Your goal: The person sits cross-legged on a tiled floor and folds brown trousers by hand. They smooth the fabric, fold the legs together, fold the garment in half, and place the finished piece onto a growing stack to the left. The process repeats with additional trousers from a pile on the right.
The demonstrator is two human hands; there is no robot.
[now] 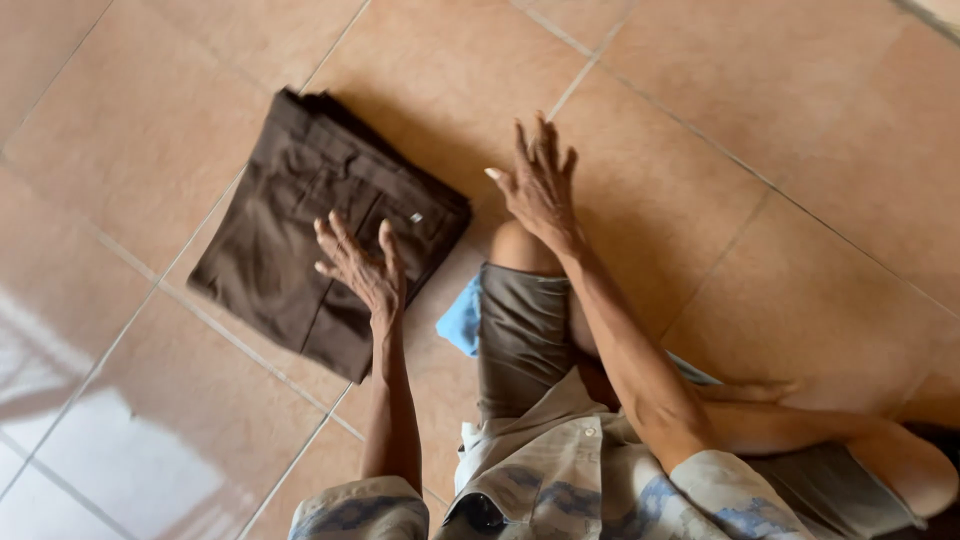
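Brown trousers (325, 225) lie folded on the tiled floor (800, 150) at ten o'clock, looking neatly squared. Left hand (362, 265) presses flat on them, fingers spread; right hand (540, 180) hovers open, holding nothing. Folding looks nearly finished.

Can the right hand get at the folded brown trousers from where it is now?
Probably yes. The right hand hangs open in the air just beside the folded brown trousers, with only bare floor tile between them; the left hand already rests on them.
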